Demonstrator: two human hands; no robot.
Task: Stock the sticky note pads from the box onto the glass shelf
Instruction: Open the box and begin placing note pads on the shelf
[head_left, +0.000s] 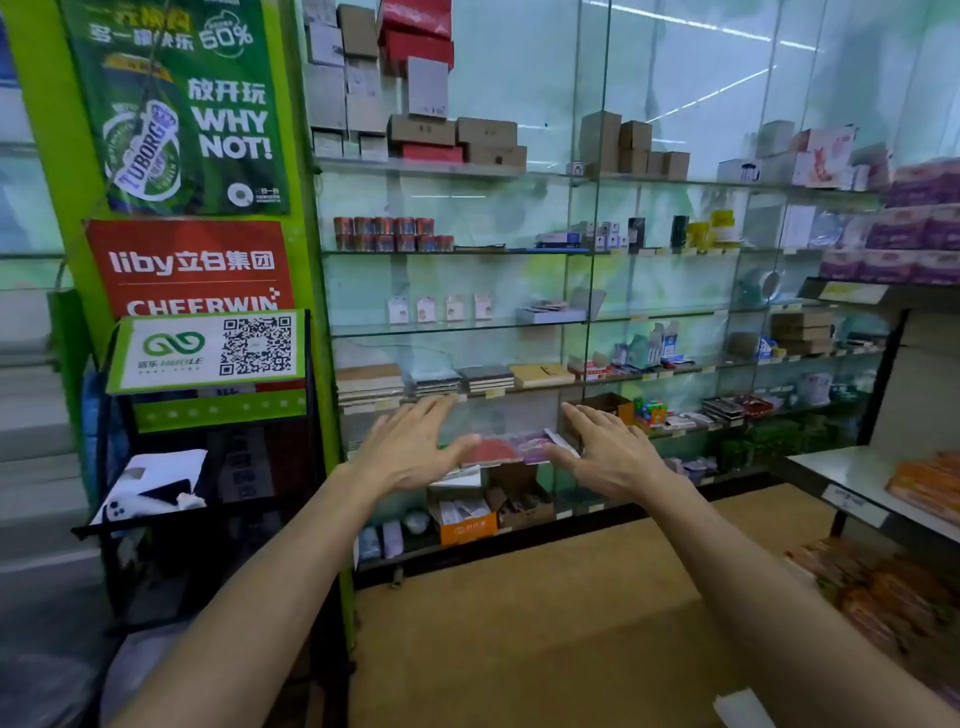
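A tall glass shelf unit (587, 322) fills the view, its tiers carrying boxes, notebooks and small packets. Both arms reach toward a lower tier. The left hand (410, 452) is spread flat, fingers straight, holding nothing; the right hand (608, 452) is likewise spread and holds nothing. Between them on the glass lie the sticky note pads (514, 448), red and purple, flat, in a row whose long axis runs left to right along the shelf edge. Which way the pads face cannot be told. An orange-fronted cardboard box (462, 525) sits open on the tier below.
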